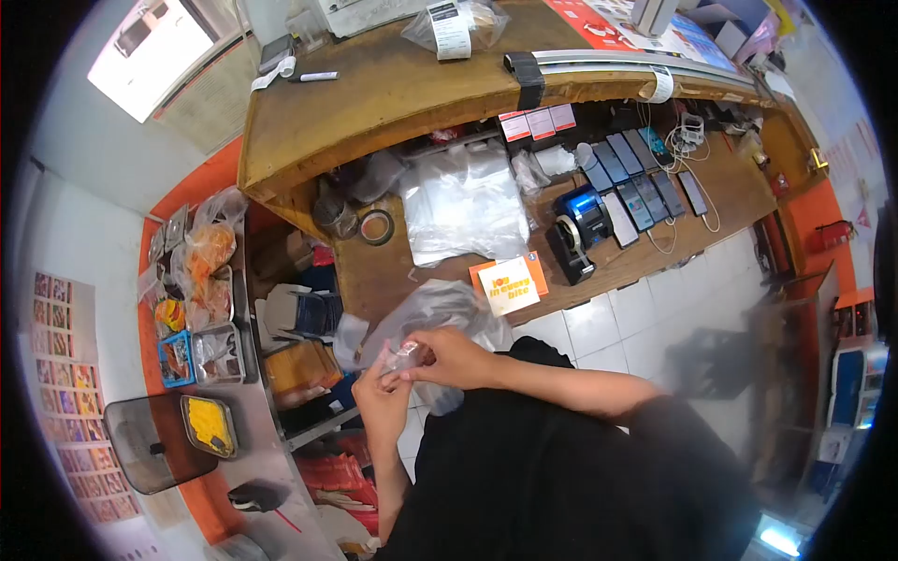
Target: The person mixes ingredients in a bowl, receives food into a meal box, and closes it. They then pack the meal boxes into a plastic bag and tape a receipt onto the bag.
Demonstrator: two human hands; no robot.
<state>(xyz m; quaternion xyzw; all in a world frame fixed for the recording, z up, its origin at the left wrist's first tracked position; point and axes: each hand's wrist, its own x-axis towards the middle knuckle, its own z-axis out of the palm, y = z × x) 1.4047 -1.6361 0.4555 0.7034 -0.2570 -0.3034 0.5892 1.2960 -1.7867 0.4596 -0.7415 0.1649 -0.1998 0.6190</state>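
Observation:
My left hand (379,397) and my right hand (451,359) meet at the front edge of the wooden desk. Between their closed fingertips is gathered part of a clear plastic bag (454,307). The rest of the bag spreads over the desk edge just beyond the hands, crumpled and see-through. What is inside it, if anything, I cannot make out. A stack of flat clear plastic bags (465,201) lies farther back. Right of the held bag is a white and orange card (510,285) with printed words.
Several phones (644,201) with cables and a blue-black label printer (582,224) occupy the desk's right. A tape roll (376,227) lies at left. The raised wooden counter (374,112) overhangs the back. On the left side counter stands a tray of yellow food (208,425).

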